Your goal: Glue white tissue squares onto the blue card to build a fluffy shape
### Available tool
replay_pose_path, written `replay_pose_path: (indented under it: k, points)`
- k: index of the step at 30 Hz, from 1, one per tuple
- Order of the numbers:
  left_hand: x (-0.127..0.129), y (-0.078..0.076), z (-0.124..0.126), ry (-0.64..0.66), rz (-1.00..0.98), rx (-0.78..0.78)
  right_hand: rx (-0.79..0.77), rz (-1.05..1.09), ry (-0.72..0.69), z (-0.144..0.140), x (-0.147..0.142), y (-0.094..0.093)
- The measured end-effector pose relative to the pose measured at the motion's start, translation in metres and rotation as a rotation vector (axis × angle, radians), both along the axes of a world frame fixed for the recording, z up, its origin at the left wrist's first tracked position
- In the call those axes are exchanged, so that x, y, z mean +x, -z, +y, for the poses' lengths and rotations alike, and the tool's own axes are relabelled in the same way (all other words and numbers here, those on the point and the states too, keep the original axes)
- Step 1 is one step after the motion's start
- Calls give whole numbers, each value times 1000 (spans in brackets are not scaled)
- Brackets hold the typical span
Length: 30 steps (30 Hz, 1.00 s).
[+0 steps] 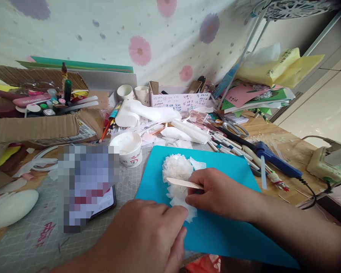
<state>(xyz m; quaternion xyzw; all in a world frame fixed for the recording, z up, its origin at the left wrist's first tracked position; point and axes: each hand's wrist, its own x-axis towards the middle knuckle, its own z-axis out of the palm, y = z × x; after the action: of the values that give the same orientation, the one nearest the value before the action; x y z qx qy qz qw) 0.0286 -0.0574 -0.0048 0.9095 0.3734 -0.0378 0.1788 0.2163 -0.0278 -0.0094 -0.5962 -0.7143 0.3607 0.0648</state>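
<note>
A bright blue sheet of paper (216, 237) lies at an angle on the cutting mat. Ruffled white tissue paper (177, 165) sits on it in a round cluster, with more frilly pieces below. My right hand (213, 191) is closed around a pale flat wooden stick (183, 183), whose rounded tip points left over the tissue. By that hand a loose white scrap (198, 163) rests on the sheet. My left hand (150, 231) is at the lower edge of the tissue, fingers curled and thumb drawn in; what its fingertips hold, if anything, is hidden.
A paper cup (127, 149) with white contents stands on the grey cutting mat (45, 204), near a phone (105, 203). A cardboard box (39, 129) of supplies is at left. Glue gun (278, 159), scissors (235, 128), pens and a power strip (326, 163) crowd the right.
</note>
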Motion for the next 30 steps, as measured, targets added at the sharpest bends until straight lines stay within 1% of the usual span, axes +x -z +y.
replay_pose_path:
  k: [2, 4, 7, 9, 13, 15, 17, 19, 21, 23, 25, 27, 30]
  points:
    - [1, 0, 1, -15, 4, 10, 16, -16, -9, 0, 1, 0]
    - [3, -2, 3, -15, 58, 7, 38, -31, -27, 1, 2, 0]
    - [8, -3, 8, 30, 138, -28, 132, -27, -34, 3, 8, -3]
    - [10, -2, 9, 56, 165, -26, 206, 101, -4, 3, 13, -8]
    - [9, -2, 7, 73, 185, 19, 338, 441, 119, -4, 17, -20]
    - [8, -1, 6, 86, 189, 23, 370, 527, 98, -9, 14, -22]
    - [7, 0, 6, 101, 192, 12, 344, 565, 1, -13, 9, -19]
    - [6, 0, 6, 121, 201, -7, 323, 534, -95, -15, 5, -14]
    - [7, 1, 7, 124, 208, 4, 348, 443, -158, -14, 3, -9]
    - [7, 1, 8, 126, 207, -1, 390, 340, -187, -13, 3, -4]
    - [6, 1, 11, 130, 182, -40, 399, 263, -205, -11, 4, -2]
    - [4, 3, 15, 89, 115, -80, 398, 229, -209, -9, 5, 0]
    - [-1, 9, 21, -62, -52, -50, 451, 221, -208, -9, 5, 1]
